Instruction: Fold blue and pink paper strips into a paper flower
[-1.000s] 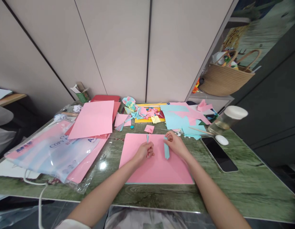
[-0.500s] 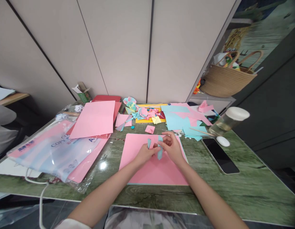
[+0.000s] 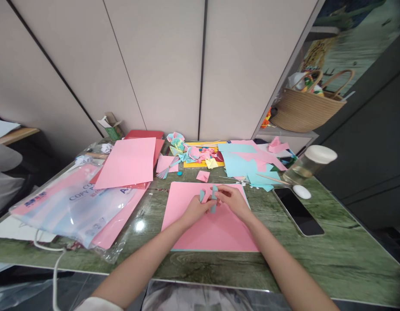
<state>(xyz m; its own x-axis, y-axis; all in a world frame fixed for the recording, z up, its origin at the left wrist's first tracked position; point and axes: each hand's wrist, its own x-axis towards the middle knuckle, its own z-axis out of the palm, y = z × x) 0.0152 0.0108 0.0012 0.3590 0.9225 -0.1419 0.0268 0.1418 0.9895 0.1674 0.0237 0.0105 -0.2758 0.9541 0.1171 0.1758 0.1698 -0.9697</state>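
Note:
Above a stack of pink paper sheets (image 3: pixel 206 237), both my hands work close together on small folded paper. My left hand (image 3: pixel 197 210) is closed on a folded pink and blue paper piece (image 3: pixel 202 195), its fingers pinching near the base. A narrow blue paper strip (image 3: pixel 214 199) stands upright between the two hands. My right hand (image 3: pixel 234 199) pinches this strip with thumb and fingertips. The fingers partly hide where strip and folded piece meet. Just beyond the stack lies a small pink folded square (image 3: pixel 203 176).
Pink sheets and a plastic paper bag (image 3: pixel 73 203) lie left. Paper flowers (image 3: pixel 178 144) and a yellow tray (image 3: pixel 190 164) stand at the back. Blue paper scraps (image 3: pixel 235 164), a phone (image 3: pixel 299 211), a white oval object (image 3: pixel 302 191) and a lidded cup (image 3: pixel 303 166) are at right.
My right hand has shifted slightly left and its fingers have come down, closer to my left hand. The blue strip has moved a little left with it.

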